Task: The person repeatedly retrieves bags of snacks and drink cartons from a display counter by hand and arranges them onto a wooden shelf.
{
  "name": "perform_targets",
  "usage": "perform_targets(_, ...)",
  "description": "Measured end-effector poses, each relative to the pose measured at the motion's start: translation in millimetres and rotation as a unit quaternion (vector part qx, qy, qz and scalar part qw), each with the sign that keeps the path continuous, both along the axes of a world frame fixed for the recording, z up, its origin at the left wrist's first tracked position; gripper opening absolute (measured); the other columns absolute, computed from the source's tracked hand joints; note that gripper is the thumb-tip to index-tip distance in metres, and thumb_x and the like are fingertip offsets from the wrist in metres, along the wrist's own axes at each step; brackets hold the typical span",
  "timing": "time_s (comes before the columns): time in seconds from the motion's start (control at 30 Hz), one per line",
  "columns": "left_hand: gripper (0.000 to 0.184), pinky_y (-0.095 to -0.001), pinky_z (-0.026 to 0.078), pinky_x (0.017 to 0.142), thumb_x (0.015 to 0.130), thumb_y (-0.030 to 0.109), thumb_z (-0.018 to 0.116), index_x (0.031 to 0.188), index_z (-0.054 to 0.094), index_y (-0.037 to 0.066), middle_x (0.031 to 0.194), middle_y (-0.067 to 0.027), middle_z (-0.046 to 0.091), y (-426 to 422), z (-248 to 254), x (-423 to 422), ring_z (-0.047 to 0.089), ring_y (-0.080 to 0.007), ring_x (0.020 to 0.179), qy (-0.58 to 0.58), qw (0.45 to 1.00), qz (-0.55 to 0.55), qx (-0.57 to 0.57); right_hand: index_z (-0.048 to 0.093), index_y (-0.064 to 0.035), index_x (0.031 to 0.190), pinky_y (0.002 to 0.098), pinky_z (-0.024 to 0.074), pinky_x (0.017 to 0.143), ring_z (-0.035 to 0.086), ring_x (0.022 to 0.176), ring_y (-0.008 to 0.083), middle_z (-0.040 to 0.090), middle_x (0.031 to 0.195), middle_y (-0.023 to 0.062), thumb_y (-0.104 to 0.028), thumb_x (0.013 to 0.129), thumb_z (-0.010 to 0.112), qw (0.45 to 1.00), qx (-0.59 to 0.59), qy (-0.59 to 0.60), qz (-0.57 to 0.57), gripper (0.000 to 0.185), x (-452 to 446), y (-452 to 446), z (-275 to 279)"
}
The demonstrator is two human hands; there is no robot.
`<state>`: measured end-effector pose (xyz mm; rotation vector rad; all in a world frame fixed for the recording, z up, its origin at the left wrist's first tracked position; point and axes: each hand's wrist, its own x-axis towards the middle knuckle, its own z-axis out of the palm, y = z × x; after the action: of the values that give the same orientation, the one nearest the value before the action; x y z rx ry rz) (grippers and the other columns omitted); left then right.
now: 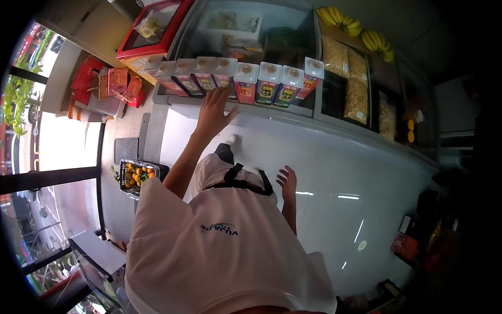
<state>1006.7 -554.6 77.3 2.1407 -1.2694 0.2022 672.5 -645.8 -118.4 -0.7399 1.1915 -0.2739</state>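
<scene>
A row of several juice cartons (267, 86) with white tops and round caps stands along the front edge of a glass-topped counter (293, 112). My left hand (213, 112) reaches up to the row, its fingers stretched out and thumb apart. Its fingertips are in front of a dark carton (223, 70) left of a pink-red carton (245, 83); whether they touch it I cannot tell. Lower down, over the pale tiled floor, my right hand (287, 181) hangs beside my body with fingers spread and nothing in it.
Bagged dried goods (356, 92) and bananas (339, 20) lie on the counter's right side. At back left is a red-framed case (125, 47), with red gift boxes (119, 81) nearby. A black crate of oranges (137, 174) is at left, near the glass doorway.
</scene>
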Motion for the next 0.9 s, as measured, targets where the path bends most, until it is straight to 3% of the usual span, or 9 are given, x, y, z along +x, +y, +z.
perform_targets(0.13, 0.071, -0.0492, 0.026, 0.104, 0.06, 0.032, 0.076, 0.121, 0.048, 0.008, 0.118, -0.0094, 0.051, -62.2, 21.4, 64.9, 0.043, -0.0307, 0.118, -0.102, 0.993, -0.066, 0.007, 0.044, -0.0067, 0.127, 0.0329, 0.0476, 0.079, 0.057, 0.091, 0.0218, 0.056, 0.11, 0.0114, -0.034, 0.093, 0.042, 0.994, -0.027, -0.092, 0.044, 0.044, 99.6, -6.5, 30.9)
perform_targets(0.17, 0.071, -0.0492, 0.026, 0.104, 0.06, 0.032, 0.076, 0.121, 0.048, 0.008, 0.118, -0.0094, 0.051, -72.4, 8.9, 76.7, 0.043, -0.0307, 0.118, -0.094, 0.993, -0.078, -0.001, 0.045, -0.0068, 0.126, 0.033, 0.0474, 0.08, 0.058, 0.091, 0.0225, 0.056, 0.108, 0.0112, -0.035, 0.093, 0.041, 0.991, 0.014, -0.13, 0.014, 0.044, 124.7, -10.7, 43.9)
perform_targets(0.27, 0.069, -0.054, 0.009, 0.11, 0.054, 0.035, 0.078, 0.111, 0.051, 0.006, 0.101, -0.008, 0.056, -97.2, -24.3, 99.2, 0.051, -0.0281, 0.111, -0.055, 0.976, -0.162, 0.132, 0.047, -0.0076, 0.123, 0.0364, 0.0463, 0.084, 0.058, 0.096, 0.0247, 0.057, 0.109, 0.0108, -0.042, 0.089, 0.048, 0.979, 0.084, -0.177, -0.051, 0.048, 192.6, -13.8, 70.4)
perform_targets(0.33, 0.061, -0.0561, 0.007, 0.11, 0.054, 0.03, 0.078, 0.104, 0.051, 0.008, 0.097, -0.0071, 0.054, -96.9, -20.6, 102.9, 0.054, -0.0261, 0.106, -0.042, 0.976, -0.178, 0.122, 0.048, -0.0085, 0.122, 0.0398, 0.0451, 0.087, 0.056, 0.102, 0.0275, 0.057, 0.111, 0.0114, -0.045, 0.088, 0.05, 0.951, 0.185, -0.222, -0.111, 0.05, 231.9, -15.1, 78.4)
perform_targets(0.4, 0.057, -0.0568, 0.007, 0.11, 0.054, 0.022, 0.075, 0.103, 0.051, 0.008, 0.096, -0.0071, 0.053, -89.1, -14.1, 98.3, 0.054, -0.0254, 0.106, -0.07, 0.972, -0.191, 0.116, 0.047, -0.0108, 0.124, 0.0418, 0.0419, 0.094, 0.053, 0.109, 0.0282, 0.053, 0.12, 0.0101, -0.051, 0.087, 0.05, 0.869, 0.325, -0.333, -0.166, 0.055, 256.7, -12.7, 65.5)
perform_targets(0.47, 0.052, -0.0547, 0.013, 0.11, 0.053, 0.019, 0.072, 0.099, 0.05, 0.009, 0.089, -0.0056, 0.048, -76.7, -10.1, 91.4, 0.054, -0.0254, 0.099, -0.048, 0.969, -0.229, 0.079, 0.048, -0.0118, 0.124, 0.0404, 0.0414, 0.096, 0.051, 0.113, 0.0242, 0.053, 0.123, 0.0064, -0.048, 0.09, 0.047, 0.871, 0.265, -0.371, -0.182, 0.05, 288.8, -4.8, 72.9)
perform_targets(0.53, 0.054, -0.0544, 0.015, 0.109, 0.055, 0.019, 0.07, 0.104, 0.05, 0.008, 0.093, -0.0069, 0.047, -58.2, -12.8, 84.1, 0.052, -0.0234, 0.101, -0.06, 0.955, -0.255, 0.137, 0.05, -0.0125, 0.124, 0.0403, 0.042, 0.097, 0.05, 0.115, 0.0217, 0.054, 0.123, 0.0046, -0.043, 0.094, 0.041, 0.865, 0.22, -0.405, -0.196, 0.044, 318.0, 7.2, 96.8)
perform_targets(0.63, 0.03, -0.0489, 0.019, 0.109, 0.069, 0.015, 0.058, 0.098, 0.053, 0.008, 0.093, -0.0063, 0.047, -36.1, -34.9, 78.5, 0.053, -0.0222, 0.098, -0.042, 0.963, -0.264, 0.032, 0.051, -0.0126, 0.124, 0.0405, 0.0419, 0.097, 0.05, 0.115, 0.022, 0.054, 0.123, 0.0048, -0.043, 0.094, 0.041, 0.848, 0.222, -0.421, -0.231, 0.044, 338.8, 23.9, 105.0)
perform_targets(0.9, 0.04, -0.0482, 0.027, 0.105, 0.069, 0.015, 0.062, 0.107, 0.053, 0.006, 0.102, -0.0085, 0.048, -13.4, -42.0, 82.6, 0.053, -0.0237, 0.103, 0.011, 0.957, -0.29, -0.001, 0.051, -0.0127, 0.124, 0.0411, 0.0418, 0.097, 0.05, 0.115, 0.0227, 0.054, 0.124, 0.0054, -0.043, 0.094, 0.04, 0.813, 0.25, -0.416, -0.321, 0.044, 327.5, 70.8, 75.7)
